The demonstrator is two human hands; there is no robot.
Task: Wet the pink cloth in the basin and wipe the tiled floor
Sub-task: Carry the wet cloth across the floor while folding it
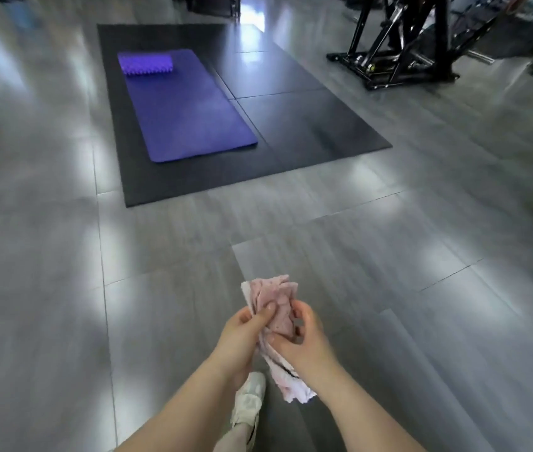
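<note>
The pink cloth (pixel 274 301) is bunched up and held in the air above the grey tiled floor (pixel 389 256), low in the middle of the head view. My left hand (pixel 245 334) grips it from the left, thumb pressed on the front. My right hand (pixel 307 340) grips it from the right, and a tail of the cloth hangs down under that wrist. No basin is in view.
A black rubber mat (pixel 307 125) lies ahead with a purple exercise mat (pixel 186 109) and a purple spiked roller (pixel 146 64) on it. Black gym equipment (pixel 398 47) stands at the back right. My white shoe (pixel 248 399) is below the hands.
</note>
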